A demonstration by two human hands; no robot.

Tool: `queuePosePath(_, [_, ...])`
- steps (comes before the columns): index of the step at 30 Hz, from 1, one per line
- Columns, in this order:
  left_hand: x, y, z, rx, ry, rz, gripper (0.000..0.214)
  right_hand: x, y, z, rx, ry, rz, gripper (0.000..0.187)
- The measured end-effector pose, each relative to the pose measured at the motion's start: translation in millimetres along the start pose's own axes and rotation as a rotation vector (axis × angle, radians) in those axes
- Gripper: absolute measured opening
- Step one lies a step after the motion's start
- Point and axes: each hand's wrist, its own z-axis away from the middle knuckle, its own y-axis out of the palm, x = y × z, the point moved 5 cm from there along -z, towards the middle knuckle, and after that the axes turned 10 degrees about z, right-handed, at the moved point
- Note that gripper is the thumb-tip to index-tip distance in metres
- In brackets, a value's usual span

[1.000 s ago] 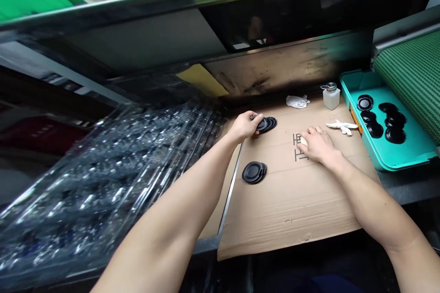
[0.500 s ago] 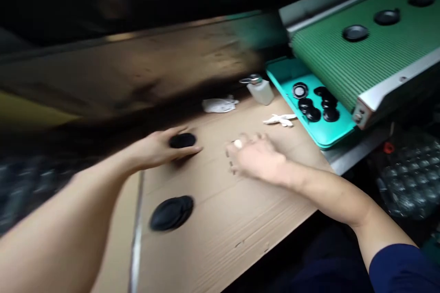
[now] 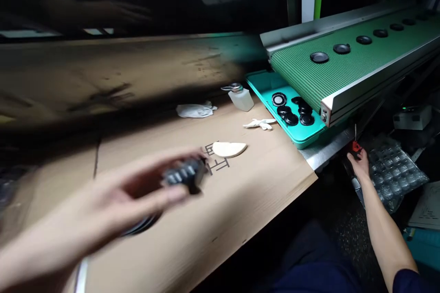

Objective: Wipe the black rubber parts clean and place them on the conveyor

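Head view: your two hands, well apart.
Your left grip (image 3: 137, 187): pinched around a stack of black discs (image 3: 184, 175), above the cardboard-covered surface (image 3: 247, 201).
Your right grip (image 3: 359, 165): state unclear, just beside a red object (image 3: 356, 146).

There are two hands, the left hand (image 3: 113, 192) and the right hand (image 3: 359, 165). The left hand holds one stack of black rubber discs (image 3: 182, 175), and one more stack (image 3: 142, 226) lies half hidden below it. I count at least six discs on the green conveyor belt (image 3: 347, 66) and six discs in the teal tray (image 3: 264, 83). There is one pump bottle (image 3: 240, 100), one white cloth (image 3: 195, 110) and one white glove (image 3: 260, 124).
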Motion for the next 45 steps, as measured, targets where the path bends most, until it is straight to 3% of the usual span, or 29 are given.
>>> queuePosePath(2, [13.2, 84.1, 60.5, 0.319, 0.053, 0.149, 0.063, -3.3, 16.3, -19.4, 0.066, -0.032, -0.063, 0.065])
queuePosePath(3, [30.0, 127.9, 86.8, 0.516, 0.015, 0.178, 0.064, -1.4, 20.4, -26.9, 0.05, -0.039, -0.08, 0.062])
queuePosePath(4, [52.4, 166.0, 106.9, 0.641, -0.054, 0.21, 0.06, 1.3, 21.3, -33.0, 0.01, -0.039, -0.081, 0.06])
queuePosePath(5, [78.3, 196.4, 118.9, 0.666, -0.141, 0.262, 0.061, 4.4, 19.3, -37.6, -0.034, -0.035, -0.065, 0.059])
queuePosePath(7, [134.4, 239.0, 126.5, 0.579, -0.346, 0.479, 0.066, 12.1, 7.9, -40.0, -0.089, -0.038, -0.004, 0.059])
queuePosePath(10, [209.6, 265.3, 119.5, 0.224, -0.596, 1.021, 0.054, 33.6, -32.9, -15.2, -0.276, -0.136, -0.013, 0.06])
queuePosePath(11, [228.5, 268.2, 116.6, 0.098, -0.641, 1.188, 0.043, 44.1, -49.7, 2.3, -0.353, -0.208, -0.086, 0.061])
queuePosePath(12, [243.3, 269.5, 113.6, -0.01, -0.665, 1.339, 0.033, 55.3, -59.7, 21.3, -0.29, -0.278, -0.146, 0.064])
queuePosePath(14, [262.7, 269.8, 106.2, -0.143, -0.688, 1.53, 0.022, 76.3, -63.5, 68.0, 0.059, -0.375, -0.052, 0.062])
queuePosePath(15, [268.9, 269.7, 101.8, -0.177, -0.707, 1.585, 0.02, 82.8, -55.6, 98.4, 0.345, -0.425, 0.108, 0.053])
queuePosePath(17, [277.0, 267.7, 91.0, -0.223, -0.712, 1.653, 0.02, 87.3, -40.4, 169.1, 0.799, -0.569, 0.357, 0.039])
queuePosePath(19, [283.1, 265.6, 81.2, -0.276, -0.696, 1.682, 0.023, 84.1, -23.6, 235.3, 1.102, -0.699, 0.54, 0.036])
queuePosePath(20, [285.8, 265.1, 77.6, -0.301, -0.691, 1.691, 0.024, 80.7, -14.0, 260.5, 1.174, -0.752, 0.668, 0.035])
queuePosePath(22, [290.9, 264.8, 73.5, -0.358, -0.685, 1.713, 0.024, 74.9, 5.9, 292.2, 1.204, -0.834, 0.935, 0.038])
queuePosePath(24, [296.0, 264.1, 72.4, -0.428, -0.674, 1.734, 0.022, 74.5, 22.7, 305.6, 1.192, -0.889, 1.113, 0.038])
queuePosePath(28, [302.6, 262.4, 70.5, -0.469, -0.601, 1.664, 0.021, 86.9, 39.1, 311.5, 1.231, -0.963, 1.207, 0.036])
queuePosePath(35, [302.8, 270.2, 69.5, -0.471, -0.499, 1.537, 0.033, 108.3, 41.5, 293.6, 1.221, -0.92, 1.257, 0.04])
queuePosePath(39, [292.6, 270.9, 72.8, -0.403, -0.374, 1.227, 0.04, 113.7, 40.2, 282.0, 1.252, -0.857, 1.275, 0.04])
queuePosePath(41, [283.8, 268.6, 75.1, -0.356, -0.292, 1.064, 0.041, 112.7, 37.8, 278.8, 1.26, -0.837, 1.275, 0.04])
queuePosePath(45, [273.2, 264.0, 76.2, -0.337, -0.227, 0.953, 0.052, 95.5, 36.6, 275.8, 1.284, -0.802, 1.265, 0.042])
